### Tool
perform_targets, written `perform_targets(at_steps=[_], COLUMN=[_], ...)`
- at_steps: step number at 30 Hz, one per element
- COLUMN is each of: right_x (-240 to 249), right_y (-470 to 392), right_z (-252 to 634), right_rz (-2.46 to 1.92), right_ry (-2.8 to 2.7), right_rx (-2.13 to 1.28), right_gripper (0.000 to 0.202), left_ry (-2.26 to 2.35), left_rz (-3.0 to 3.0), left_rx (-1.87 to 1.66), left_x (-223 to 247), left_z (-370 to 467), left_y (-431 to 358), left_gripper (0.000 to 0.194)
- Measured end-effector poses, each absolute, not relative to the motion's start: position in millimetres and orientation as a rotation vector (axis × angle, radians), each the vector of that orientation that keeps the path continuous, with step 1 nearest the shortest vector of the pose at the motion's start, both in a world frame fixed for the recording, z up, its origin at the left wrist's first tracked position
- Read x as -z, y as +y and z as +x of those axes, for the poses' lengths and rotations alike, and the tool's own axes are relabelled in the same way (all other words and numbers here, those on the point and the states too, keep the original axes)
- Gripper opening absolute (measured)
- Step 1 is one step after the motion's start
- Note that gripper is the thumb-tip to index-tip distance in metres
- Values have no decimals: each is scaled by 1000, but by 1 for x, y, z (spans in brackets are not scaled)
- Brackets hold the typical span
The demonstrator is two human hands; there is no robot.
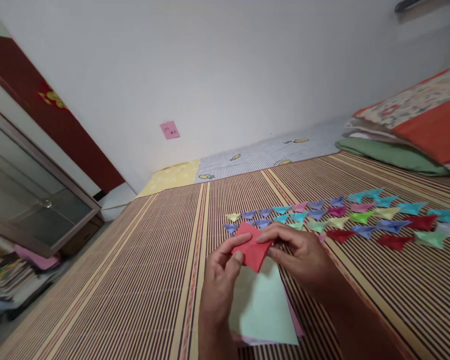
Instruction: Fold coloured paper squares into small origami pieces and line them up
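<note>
A red sheet of folded paper [254, 250] is held up between my two hands, its corners pointing up and down. My left hand [223, 272] pinches its left side, thumb below and index finger on the face. On the right edge, my right hand [298, 250] grips it with fingers in front and the thumb underneath. Beneath the hands lies a stack of coloured paper with a pale green sheet [264, 307] on top and pink edges showing under it. Just beyond, rows of small folded paper pieces [317, 215] in many colours spread to the right.
A striped mat [153, 280] covers the bed surface. Folded bedding and a pillow [435, 120] are piled at the far right by the white wall. A pink note [170, 130] is stuck there. A glass-doored cabinet [33, 185] and stacked books [7, 280] stand at the left.
</note>
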State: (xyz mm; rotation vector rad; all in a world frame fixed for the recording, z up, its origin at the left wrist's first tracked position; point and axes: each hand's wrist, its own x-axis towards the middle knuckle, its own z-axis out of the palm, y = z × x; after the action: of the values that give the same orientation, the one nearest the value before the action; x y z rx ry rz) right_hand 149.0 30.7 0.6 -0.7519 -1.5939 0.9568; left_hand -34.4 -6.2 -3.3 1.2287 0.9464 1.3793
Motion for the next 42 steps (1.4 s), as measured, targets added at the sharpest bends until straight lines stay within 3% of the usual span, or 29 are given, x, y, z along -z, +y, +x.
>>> perform_targets(at_steps=[3,6,13,42], right_x=[-3,-4,-4,6], right_y=[30,31,27,24], right_z=[151,150,138,124], right_rz=[-711,-696,-805,-1026], right_ry=[-1648,-1621,-1540,-1427], right_rx=[-980,-986,-939,-797], right_gripper=[20,10,23,28], left_ry=[918,881,1007,1175], left_rz=[1246,1215,1101,975], left_rx=[-1348,-1298,-1478,-1776], left_x=[1,-2,-2,0], left_z=[-36,-34,-25,-8], left_y=[-6,-6,-2,1], left_gripper=[36,47,18,28])
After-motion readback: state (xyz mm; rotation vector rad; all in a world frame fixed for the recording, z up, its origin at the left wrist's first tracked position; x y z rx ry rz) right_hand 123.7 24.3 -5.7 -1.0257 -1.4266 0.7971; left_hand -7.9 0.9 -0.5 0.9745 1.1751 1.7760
